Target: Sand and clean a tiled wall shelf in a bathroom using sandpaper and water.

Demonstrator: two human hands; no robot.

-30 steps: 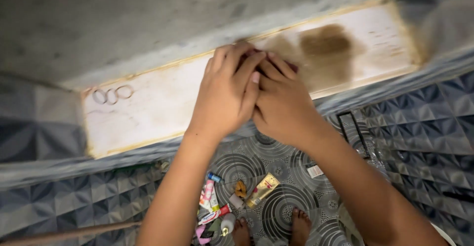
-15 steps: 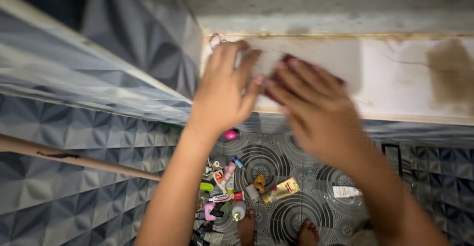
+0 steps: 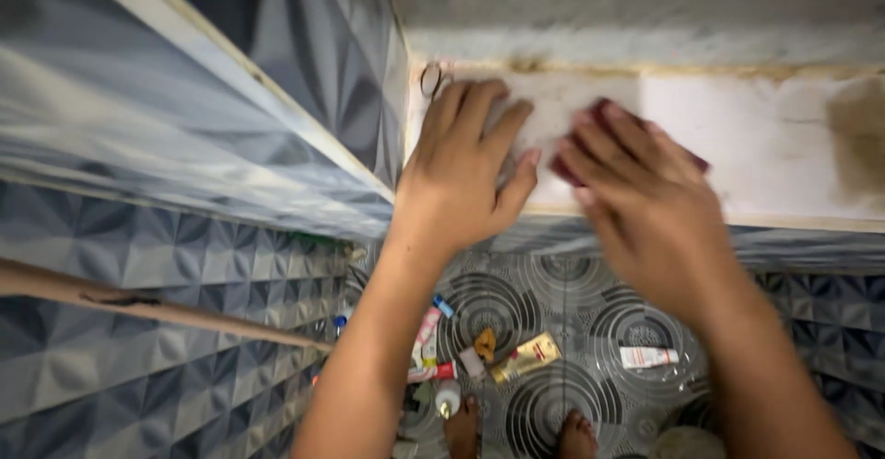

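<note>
Wall cladding (image 3: 138, 146) in a blue-grey faceted pattern fills the left side of the head view, and the same pattern is repeated on the surface below the shelf. A pale shelf (image 3: 784, 146) with a yellowed front edge is set into the recess at the upper right; a brown stain (image 3: 857, 136) is seen at its right end. Below, the floor (image 3: 572, 293) is covered with grey tiles bearing concentric ring patterns. A wooden pole (image 3: 138, 307) is slanted across the lower left.

The left hand (image 3: 466, 178) is laid flat on the left part of the shelf, with fingers spread and extended; nothing is gripped by it. The right hand (image 3: 650, 201) is pressed palm-down on a dark red cloth (image 3: 604, 136), which lies on the shelf just beside the left hand. The fingers of the right hand are stretched over the cloth rather than curled round it, and the hand is blurred. Only the edges of the cloth are visible beyond the fingers.

A thin ring (image 3: 430, 79) is lying at the left rear corner of the shelf, near the left fingertips.

On the floor, small toiletry items are scattered: a gold tube (image 3: 525, 358), a white tube (image 3: 648, 358) and a red and white tube (image 3: 433, 372). Two bare feet (image 3: 576, 436) are seen at the bottom edge.
</note>
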